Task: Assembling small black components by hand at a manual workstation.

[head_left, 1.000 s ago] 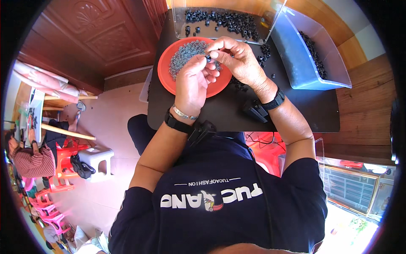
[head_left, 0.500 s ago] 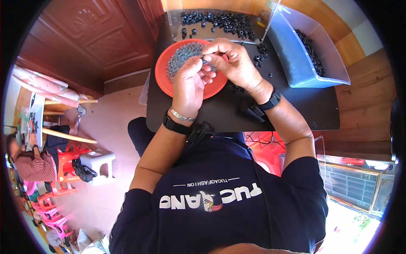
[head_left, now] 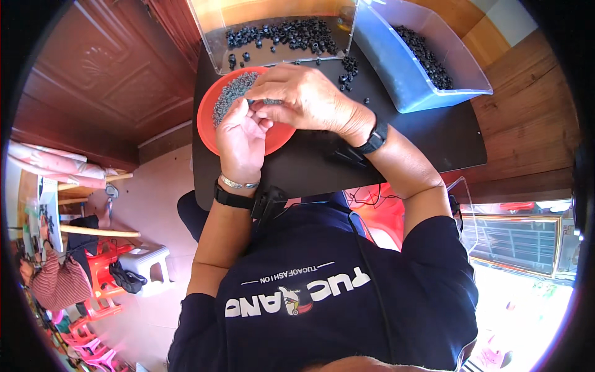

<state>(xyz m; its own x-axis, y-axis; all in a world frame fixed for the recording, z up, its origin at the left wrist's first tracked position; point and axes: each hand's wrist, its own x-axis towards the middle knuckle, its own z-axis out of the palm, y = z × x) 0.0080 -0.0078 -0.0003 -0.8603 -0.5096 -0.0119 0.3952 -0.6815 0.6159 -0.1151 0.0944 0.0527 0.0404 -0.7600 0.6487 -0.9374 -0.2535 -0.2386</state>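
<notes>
Over the orange-red bowl [head_left: 208, 137], my two hands meet at the fingertips. Between them shows a small black part [head_left: 250, 101], mostly hidden by the fingers. My left hand [head_left: 243, 135] is palm up, its thumb and curled fingers closed around the part from below. From above, my right hand [head_left: 307, 98] pinches at the same part with thumb and forefinger. Small grey pieces [head_left: 230, 96] fill the bowl, partly covered by my hands. Whether a grey piece is also in my fingers I cannot make out.
A clear tray [head_left: 214, 53] with many black parts [head_left: 297, 36] stands behind the bowl. At the right is a blue bin [head_left: 396, 87] of black parts. Loose black parts [head_left: 348, 71] lie between them on the dark table [head_left: 427, 139]. Another person [head_left: 61, 282] sits far left.
The view has shifted, so the table and bowl appear farther left. My right hand has turned over more, its back now covering part of the bowl; both hands stay together at the fingertips.
</notes>
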